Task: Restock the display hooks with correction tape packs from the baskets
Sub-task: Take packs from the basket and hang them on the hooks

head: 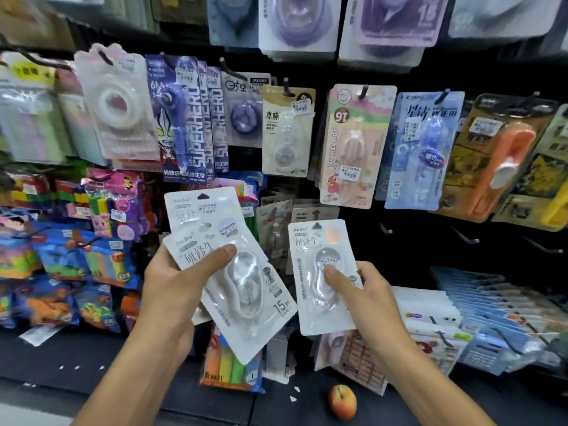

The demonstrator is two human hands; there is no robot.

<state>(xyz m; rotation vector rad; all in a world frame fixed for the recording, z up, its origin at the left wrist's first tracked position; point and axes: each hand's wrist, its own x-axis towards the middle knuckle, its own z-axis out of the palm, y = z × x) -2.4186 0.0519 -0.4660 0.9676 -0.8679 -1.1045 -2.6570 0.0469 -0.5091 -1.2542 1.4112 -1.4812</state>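
Two bare hands up before a black hook wall. Left hand (pixel 172 281), grip closed: thumb across the front of the white packs (pixel 242 290), fingers behind; at least two packs fanned, one tilted right with "15M" at its lower corner, the other upright behind it, top edge showing above. Right hand (pixel 365 296), grip closed on one white pack (pixel 322 272): thumb on the clear blister, fingers behind, pack upright, hang-hole at top. The two lots apart, a gap between them.

Behind the right pack, two more packs of the same brand on a hook (pixel 313 212), partly hidden. To the right of that, three bare hooks (pixel 467 238) in a row on the black panel.

Row above, left to right: clear tape pack (pixel 116 103), three SUPERHERO packs (pixel 184 118), one blue round pack (pixel 242 112), one beige pack (pixel 287 130), one pink MY MELODY pack (pixel 353 146), one blue pack (pixel 424 149), one orange pack (pixel 501 155). Higher still, purple packs (pixel 298 23), blurred.

Left side: bright eraser and putty packs (pixel 61 259), count not clear. Lower right: blue and white packs stacked in rows (pixel 491 305). Low centre: highlighter set (pixel 230 367). One apple (pixel 342 401) on the dark shelf below, beside scraps of white paper. No basket clearly made out.
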